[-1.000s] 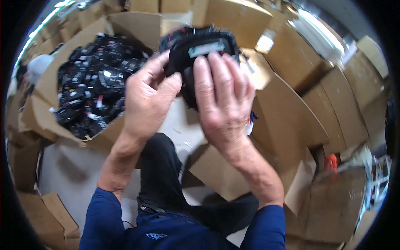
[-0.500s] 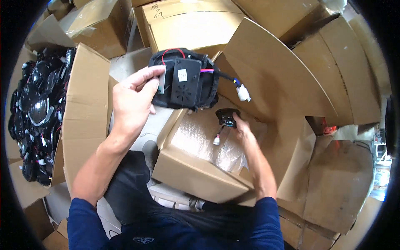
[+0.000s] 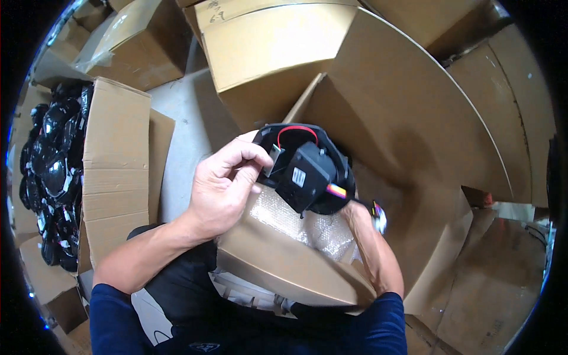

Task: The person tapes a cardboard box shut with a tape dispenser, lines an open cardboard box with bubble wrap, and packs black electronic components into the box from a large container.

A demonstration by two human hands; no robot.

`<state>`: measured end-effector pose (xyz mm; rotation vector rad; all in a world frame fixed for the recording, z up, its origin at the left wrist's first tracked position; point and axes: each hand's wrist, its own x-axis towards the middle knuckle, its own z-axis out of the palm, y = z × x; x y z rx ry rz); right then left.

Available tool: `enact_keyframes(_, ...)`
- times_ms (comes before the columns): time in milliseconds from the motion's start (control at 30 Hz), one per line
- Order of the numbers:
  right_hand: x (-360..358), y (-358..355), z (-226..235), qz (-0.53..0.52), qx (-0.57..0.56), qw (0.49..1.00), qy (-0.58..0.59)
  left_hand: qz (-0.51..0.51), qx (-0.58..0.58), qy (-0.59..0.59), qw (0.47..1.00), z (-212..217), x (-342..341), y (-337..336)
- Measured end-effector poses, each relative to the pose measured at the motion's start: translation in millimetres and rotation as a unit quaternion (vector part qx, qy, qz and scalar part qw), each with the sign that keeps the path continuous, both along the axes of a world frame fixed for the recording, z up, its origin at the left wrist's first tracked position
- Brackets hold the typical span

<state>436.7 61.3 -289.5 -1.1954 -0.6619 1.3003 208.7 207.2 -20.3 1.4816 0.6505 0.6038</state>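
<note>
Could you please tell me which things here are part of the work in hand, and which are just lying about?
In hand:
- black lamp unit, held by the left hand
- open box with bubble wrap under it; the right hand is hidden behind the unit

Lying about:
- carton of black parts, at the left
- stacked cardboard boxes
</note>
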Motion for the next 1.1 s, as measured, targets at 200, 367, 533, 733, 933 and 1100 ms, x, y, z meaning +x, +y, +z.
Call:
enact_keyframes(200, -78.8, -42.7, 201.7, 0.119, 0.041, 0.879, 0.46, -0.2, 0.245, -0.08, 0.945, -4.7, 18.1, -9.5)
enact_keyframes(367, 4.9, -78.0, 88.5, -0.04, -0.037, 0.953, 0.299, -0.117, 0.359, 0.092, 0.922, -7.8, 11.4, -7.6)
enact_keyframes(533, 122.2, -143.3, -89.8, -0.37, -0.248, 0.887, 0.119, -0.308, 0.347, 0.104, 0.88, 0.4, -12.4, -22.9)
enact_keyframes(733, 160.5, -154.3, -156.1, -0.407, -0.229, 0.836, -0.289, -0.724, 0.056, 0.246, 0.642, -30.0, -73.8, -106.6)
enact_keyframes(933, 116.7, -118.5, -125.6, -0.231, -0.464, 0.725, -0.453, -0.728, 0.076, 0.418, 0.538, -226.1, -183.6, -189.4)
enact_keyframes(1100, 111.1, -99.2, -82.1, -0.224, -0.289, 0.638, -0.678, -0.796, -0.027, 0.435, 0.421, -284.6, -194.7, -228.9)
